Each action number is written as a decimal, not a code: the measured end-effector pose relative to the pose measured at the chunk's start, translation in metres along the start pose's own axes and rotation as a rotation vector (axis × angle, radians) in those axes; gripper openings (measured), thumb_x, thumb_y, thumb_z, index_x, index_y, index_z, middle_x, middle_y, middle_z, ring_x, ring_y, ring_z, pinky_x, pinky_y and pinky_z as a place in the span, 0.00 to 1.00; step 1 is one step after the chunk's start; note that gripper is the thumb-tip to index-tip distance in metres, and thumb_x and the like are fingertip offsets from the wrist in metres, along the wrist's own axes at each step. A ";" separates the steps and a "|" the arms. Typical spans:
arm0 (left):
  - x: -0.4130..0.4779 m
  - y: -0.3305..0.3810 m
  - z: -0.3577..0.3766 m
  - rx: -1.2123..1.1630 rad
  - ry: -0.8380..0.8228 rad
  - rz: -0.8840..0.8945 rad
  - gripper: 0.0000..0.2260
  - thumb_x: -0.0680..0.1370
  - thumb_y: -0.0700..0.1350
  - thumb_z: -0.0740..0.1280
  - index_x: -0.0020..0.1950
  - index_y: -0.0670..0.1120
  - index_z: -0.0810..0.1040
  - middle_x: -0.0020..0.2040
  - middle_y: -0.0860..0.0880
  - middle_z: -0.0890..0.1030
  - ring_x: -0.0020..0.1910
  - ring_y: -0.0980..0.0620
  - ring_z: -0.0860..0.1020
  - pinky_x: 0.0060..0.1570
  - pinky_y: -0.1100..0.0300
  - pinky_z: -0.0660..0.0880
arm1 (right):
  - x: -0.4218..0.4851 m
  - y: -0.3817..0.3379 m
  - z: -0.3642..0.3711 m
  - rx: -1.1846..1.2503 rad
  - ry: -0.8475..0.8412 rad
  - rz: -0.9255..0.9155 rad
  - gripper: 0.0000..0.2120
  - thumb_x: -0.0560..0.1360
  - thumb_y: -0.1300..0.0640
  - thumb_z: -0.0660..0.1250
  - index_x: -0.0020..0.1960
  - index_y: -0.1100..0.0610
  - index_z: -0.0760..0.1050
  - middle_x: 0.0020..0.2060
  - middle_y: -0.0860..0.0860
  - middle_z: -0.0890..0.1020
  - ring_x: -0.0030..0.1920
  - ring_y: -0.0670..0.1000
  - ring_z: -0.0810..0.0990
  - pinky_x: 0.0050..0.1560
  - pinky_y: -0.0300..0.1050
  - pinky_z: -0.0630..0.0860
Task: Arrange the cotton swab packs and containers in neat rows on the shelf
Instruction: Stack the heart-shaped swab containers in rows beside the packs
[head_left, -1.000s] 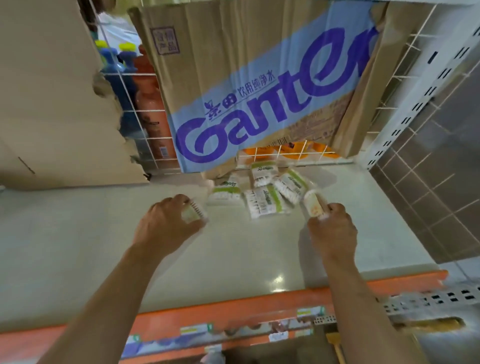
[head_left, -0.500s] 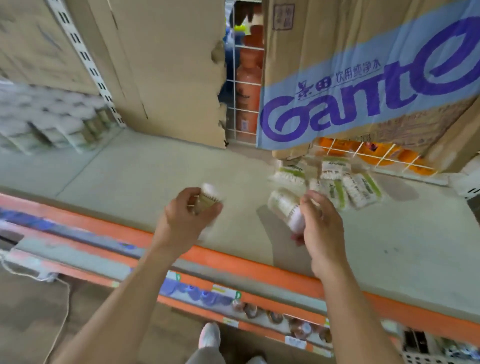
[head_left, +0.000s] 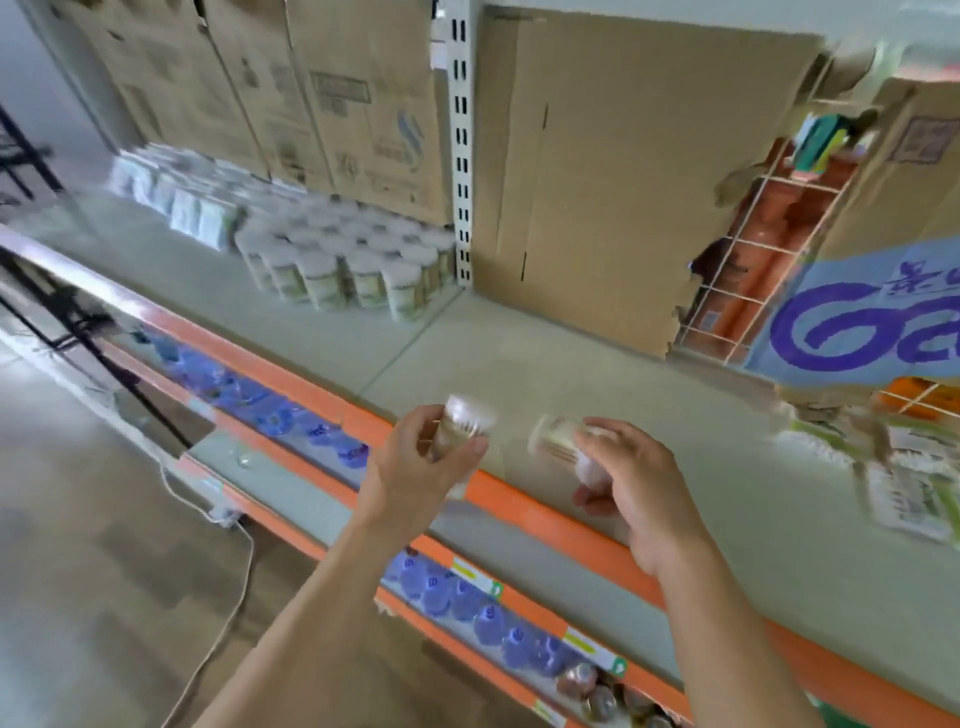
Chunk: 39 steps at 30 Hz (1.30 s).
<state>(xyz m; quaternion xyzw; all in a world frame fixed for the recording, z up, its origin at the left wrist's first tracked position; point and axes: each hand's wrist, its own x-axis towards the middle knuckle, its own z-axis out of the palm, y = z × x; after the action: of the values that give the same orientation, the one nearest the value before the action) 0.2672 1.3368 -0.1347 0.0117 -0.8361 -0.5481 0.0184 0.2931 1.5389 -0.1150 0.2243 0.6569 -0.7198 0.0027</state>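
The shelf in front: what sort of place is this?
Probably a shop or its stockroom: a shelf with an orange edge, identical tubs in rows, cardboard cartons behind, bottles on the level below.

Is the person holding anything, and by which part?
Yes, two cotton swab containers. The left hand grips the upright container round its lower body, top end free. The right hand holds the sideways container by the end nearest the palm.

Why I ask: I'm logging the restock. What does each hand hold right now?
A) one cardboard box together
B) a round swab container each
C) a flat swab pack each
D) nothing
B: the left hand grips a round container, the right hand a second container, both by the shelf.
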 end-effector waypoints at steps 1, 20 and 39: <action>0.007 -0.006 -0.016 -0.005 -0.002 -0.007 0.16 0.67 0.57 0.74 0.52 0.54 0.78 0.38 0.58 0.80 0.41 0.57 0.78 0.44 0.61 0.73 | 0.002 0.000 0.019 0.020 -0.004 0.003 0.10 0.74 0.57 0.69 0.54 0.56 0.77 0.35 0.53 0.79 0.21 0.48 0.74 0.22 0.37 0.71; 0.160 -0.070 -0.154 -0.052 -0.049 -0.038 0.16 0.70 0.54 0.74 0.55 0.55 0.77 0.43 0.57 0.82 0.43 0.58 0.80 0.47 0.54 0.79 | 0.087 -0.014 0.238 -0.007 0.062 -0.092 0.12 0.73 0.52 0.73 0.43 0.63 0.79 0.34 0.53 0.80 0.32 0.49 0.79 0.30 0.43 0.79; 0.266 -0.118 -0.205 -0.061 -0.295 0.046 0.18 0.68 0.47 0.76 0.54 0.51 0.76 0.47 0.55 0.82 0.50 0.59 0.79 0.44 0.60 0.78 | 0.153 -0.010 0.334 0.070 0.171 -0.092 0.09 0.71 0.53 0.75 0.49 0.53 0.79 0.45 0.55 0.84 0.43 0.58 0.84 0.38 0.48 0.81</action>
<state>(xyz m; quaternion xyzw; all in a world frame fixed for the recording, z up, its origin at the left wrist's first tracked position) 0.0105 1.0909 -0.1564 -0.0885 -0.8126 -0.5687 -0.0917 0.0461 1.2687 -0.1437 0.2546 0.6389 -0.7198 -0.0941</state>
